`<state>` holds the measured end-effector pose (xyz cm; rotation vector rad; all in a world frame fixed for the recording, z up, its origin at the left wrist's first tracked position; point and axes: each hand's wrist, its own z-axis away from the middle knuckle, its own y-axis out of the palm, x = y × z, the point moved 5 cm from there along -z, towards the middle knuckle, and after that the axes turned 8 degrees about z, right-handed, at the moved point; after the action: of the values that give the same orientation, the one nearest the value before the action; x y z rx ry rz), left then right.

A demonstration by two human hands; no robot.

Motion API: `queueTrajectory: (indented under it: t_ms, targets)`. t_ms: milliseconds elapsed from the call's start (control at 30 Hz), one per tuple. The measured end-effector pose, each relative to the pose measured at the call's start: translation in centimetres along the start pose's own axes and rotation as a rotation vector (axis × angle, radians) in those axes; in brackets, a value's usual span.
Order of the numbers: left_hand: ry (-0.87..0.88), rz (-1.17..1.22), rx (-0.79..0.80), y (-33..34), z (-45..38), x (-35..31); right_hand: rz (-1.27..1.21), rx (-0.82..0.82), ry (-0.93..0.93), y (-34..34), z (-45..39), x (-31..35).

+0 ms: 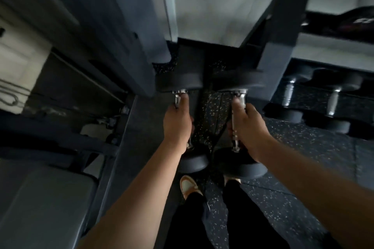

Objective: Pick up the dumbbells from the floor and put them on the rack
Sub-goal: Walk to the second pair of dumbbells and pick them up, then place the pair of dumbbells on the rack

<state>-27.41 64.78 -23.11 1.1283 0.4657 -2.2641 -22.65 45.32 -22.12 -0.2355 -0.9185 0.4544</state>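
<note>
Your view is dim and cool overall. The brightest patch is the pale wall [212, 6] at 12 o'clock; the speckled floor [293, 198] at 4 o'clock sits in deep shadow. Small glints show on the chrome handles [236, 119] near centre. You get motion blur everywhere, and wide-angle bending stretches your forearms toward 5 and 7 o'clock.

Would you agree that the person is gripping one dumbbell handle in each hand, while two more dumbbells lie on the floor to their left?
Not quite: the left hand and right hand do each grip a dumbbell handle, but the two other dumbbells lie to the person's right, under the rack, as the head view shows.
</note>
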Motion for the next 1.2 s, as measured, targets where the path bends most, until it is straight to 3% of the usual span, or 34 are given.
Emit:
queueTrajectory:
  t_ms: [333,667,900,1200]
  targets:
    - [0.062,0.021,0.258,19.0,13.2,-2.6,-0.24,-0.227,0.006,-23.3,5.1,-4.2]
    - [0.178,-0.119,0.386,40.2,24.7,-4.1,-0.363,-0.292,-0.016,-48.5,5.4,-9.9]
    - [0.187,-0.164,0.483,52.9,27.3,-2.6,-0.379,-0.409,-0.056,-61.0,2.0,-12.4]
    - [0.174,-0.211,0.538,70.7,24.9,-0.7,-0.307,-0.543,0.07,-73.4,-7.0,-15.6]
